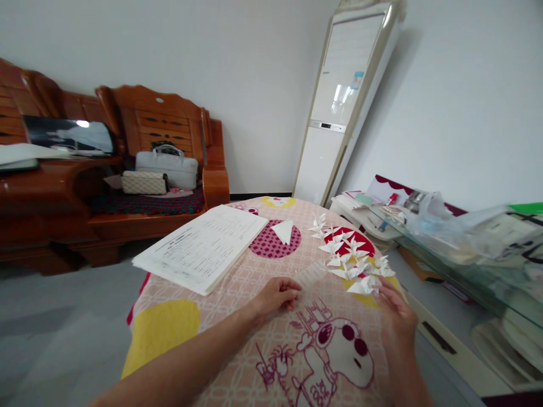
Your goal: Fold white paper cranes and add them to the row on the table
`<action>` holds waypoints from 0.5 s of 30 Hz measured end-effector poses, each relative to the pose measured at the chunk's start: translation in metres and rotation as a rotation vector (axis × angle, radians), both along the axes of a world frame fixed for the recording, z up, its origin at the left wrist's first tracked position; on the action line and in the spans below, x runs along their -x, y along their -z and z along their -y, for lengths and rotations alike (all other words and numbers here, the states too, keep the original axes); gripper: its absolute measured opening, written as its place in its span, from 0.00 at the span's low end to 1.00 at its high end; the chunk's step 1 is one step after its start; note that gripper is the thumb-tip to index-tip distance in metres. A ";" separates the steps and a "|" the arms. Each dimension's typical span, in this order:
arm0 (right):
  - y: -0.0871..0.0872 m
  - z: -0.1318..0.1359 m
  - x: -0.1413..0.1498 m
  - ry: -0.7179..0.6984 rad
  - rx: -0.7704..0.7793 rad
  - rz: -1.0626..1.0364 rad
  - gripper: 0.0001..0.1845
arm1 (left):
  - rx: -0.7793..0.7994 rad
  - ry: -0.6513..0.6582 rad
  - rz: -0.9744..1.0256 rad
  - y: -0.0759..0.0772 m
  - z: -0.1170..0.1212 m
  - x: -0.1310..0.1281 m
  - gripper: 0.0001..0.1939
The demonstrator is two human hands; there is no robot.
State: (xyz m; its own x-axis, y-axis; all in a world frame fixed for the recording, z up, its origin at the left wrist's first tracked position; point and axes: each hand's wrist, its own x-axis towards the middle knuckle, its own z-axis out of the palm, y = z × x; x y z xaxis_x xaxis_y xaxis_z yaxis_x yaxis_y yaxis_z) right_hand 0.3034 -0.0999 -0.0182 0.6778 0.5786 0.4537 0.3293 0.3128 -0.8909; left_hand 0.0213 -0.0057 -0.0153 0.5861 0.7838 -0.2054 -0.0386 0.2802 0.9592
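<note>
My right hand (396, 305) pinches a white folded paper crane (365, 285) at the near edge of a cluster of similar paper cranes (347, 246). The crane's wings point left, and its lower side is partly hidden by my fingertips. To the left, my left hand (280, 295) hovers over or rests on the tablecloth with its fingers loosely curled and a little apart, and nothing shows in it. Just beyond its fingertips is a faint whitish strip (311, 273), too blurred to name. Farther back lies a white paper triangle (283, 230).
A thick stack of printed sheets (203, 246) overhangs the left side of the round table with a patterned tablecloth (237, 362). On the right stands a glass-topped cabinet (475, 282) with plastic bags and papers. A wooden sofa (169, 121) and tall air conditioner (335, 107) stand behind.
</note>
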 end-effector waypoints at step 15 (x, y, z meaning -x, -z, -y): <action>0.030 -0.050 -0.061 0.198 0.088 -0.185 0.16 | -0.059 0.013 -0.014 0.005 -0.001 0.006 0.14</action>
